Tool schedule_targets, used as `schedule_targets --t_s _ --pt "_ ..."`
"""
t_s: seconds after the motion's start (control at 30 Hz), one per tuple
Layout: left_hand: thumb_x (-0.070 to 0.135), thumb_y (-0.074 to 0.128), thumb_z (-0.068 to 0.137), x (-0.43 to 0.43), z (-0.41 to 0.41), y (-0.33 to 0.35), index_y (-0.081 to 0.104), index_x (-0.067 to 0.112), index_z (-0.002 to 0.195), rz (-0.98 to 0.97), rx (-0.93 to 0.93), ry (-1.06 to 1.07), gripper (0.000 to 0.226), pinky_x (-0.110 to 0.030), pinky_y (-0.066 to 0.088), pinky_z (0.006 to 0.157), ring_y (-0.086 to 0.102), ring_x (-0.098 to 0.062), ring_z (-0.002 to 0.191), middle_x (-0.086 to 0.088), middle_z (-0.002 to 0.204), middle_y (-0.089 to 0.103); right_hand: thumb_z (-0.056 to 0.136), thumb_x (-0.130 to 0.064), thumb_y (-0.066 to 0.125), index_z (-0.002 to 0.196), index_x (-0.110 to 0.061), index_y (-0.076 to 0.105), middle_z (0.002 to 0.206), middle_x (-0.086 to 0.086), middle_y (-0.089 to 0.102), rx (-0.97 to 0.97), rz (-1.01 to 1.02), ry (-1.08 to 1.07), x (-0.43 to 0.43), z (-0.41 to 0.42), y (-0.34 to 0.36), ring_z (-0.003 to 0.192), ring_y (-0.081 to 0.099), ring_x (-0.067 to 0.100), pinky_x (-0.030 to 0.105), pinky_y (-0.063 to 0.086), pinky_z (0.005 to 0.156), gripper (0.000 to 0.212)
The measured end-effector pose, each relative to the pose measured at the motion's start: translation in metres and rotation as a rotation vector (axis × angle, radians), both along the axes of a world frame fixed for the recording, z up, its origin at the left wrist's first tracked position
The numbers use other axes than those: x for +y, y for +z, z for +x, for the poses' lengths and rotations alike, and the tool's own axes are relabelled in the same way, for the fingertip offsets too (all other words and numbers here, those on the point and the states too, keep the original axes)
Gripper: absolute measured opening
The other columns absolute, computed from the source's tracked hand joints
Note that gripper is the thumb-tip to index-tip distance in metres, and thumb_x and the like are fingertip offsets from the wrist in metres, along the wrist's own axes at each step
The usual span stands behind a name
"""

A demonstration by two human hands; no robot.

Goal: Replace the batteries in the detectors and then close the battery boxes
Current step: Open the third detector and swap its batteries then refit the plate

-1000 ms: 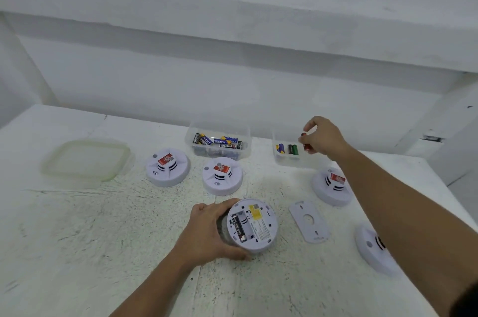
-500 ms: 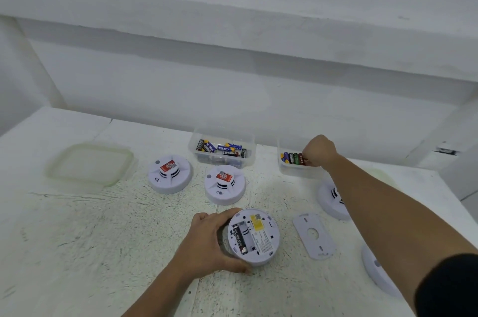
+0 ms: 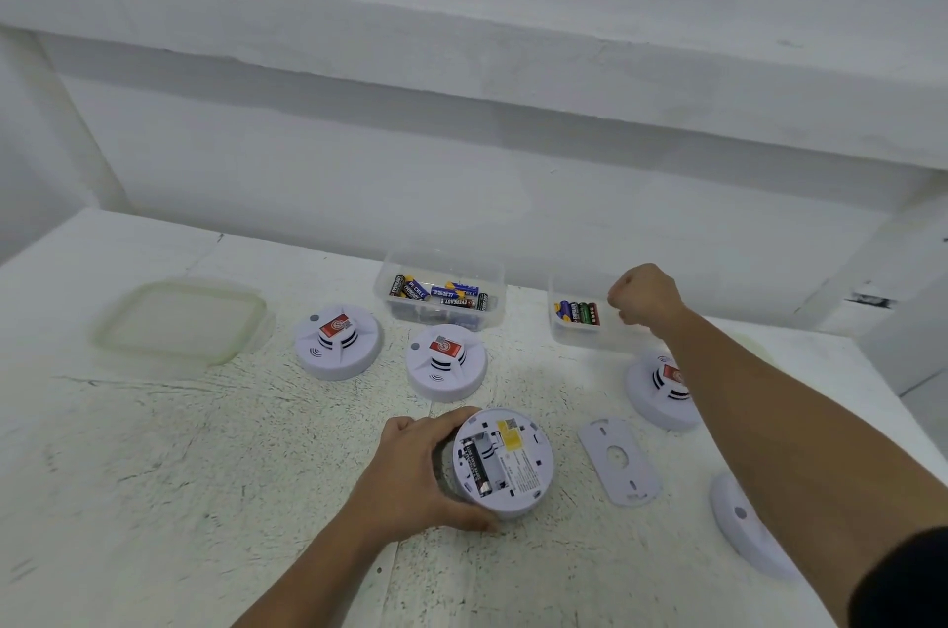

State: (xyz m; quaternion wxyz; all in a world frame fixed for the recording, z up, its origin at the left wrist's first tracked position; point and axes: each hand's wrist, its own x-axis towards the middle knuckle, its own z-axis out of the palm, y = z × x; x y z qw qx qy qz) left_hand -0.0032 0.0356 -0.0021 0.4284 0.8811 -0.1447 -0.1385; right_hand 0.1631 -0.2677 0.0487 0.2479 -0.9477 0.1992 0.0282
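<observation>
The fingers (image 3: 472,522) of your left hand (image 3: 413,468) curled round the rim of the upturned detector (image 3: 513,468) on the table (image 3: 154,473), with one battery (image 3: 474,466) lying in its open compartment. Your right hand (image 3: 645,295) was balled above the small tub (image 3: 564,340) of batteries; I couldn't tell whether it held one. The cover plate (image 3: 618,460) lay just beside the detector.

Right hand (image 3: 647,294) knuckles-up over the small box (image 3: 567,340); fingers curled under, so whether they hold anything is out of sight. Right forearm (image 3: 769,422) covers the small box's near right corner, the right side of one detector (image 3: 649,396), and much of another detector (image 3: 738,525) closer in. Left hand (image 3: 410,468) hides the left rim of the upturned detector (image 3: 505,463). The print on its back is too small to read.
</observation>
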Motion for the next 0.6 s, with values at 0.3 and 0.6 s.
schedule_targets --t_s 0.3,0.6 --pt "0.065 0.086 0.036 0.000 0.000 0.000 0.035 0.074 0.106 0.009 -0.017 -0.013 0.086 -0.019 0.037 0.080 0.029 -0.001 0.098 0.036 0.102 0.054 0.090 -0.014 0.059 0.082 -0.014 0.067 0.070 -0.010 0.061 -0.346 0.223 0.223 0.056 -0.102 0.020 0.066 0.055 0.008 0.017 0.044 0.061 0.012" --pt "0.056 0.089 0.041 0.000 -0.003 0.001 0.039 0.069 0.106 0.010 -0.093 -0.038 0.083 -0.011 0.025 0.084 0.032 0.008 0.096 0.032 0.093 0.058 0.086 -0.015 0.066 0.098 -0.017 0.074 0.100 -0.006 0.071 -0.162 0.251 0.675 0.110 -0.181 -0.009 0.088 0.055 -0.006 0.009 0.040 0.078 0.015"
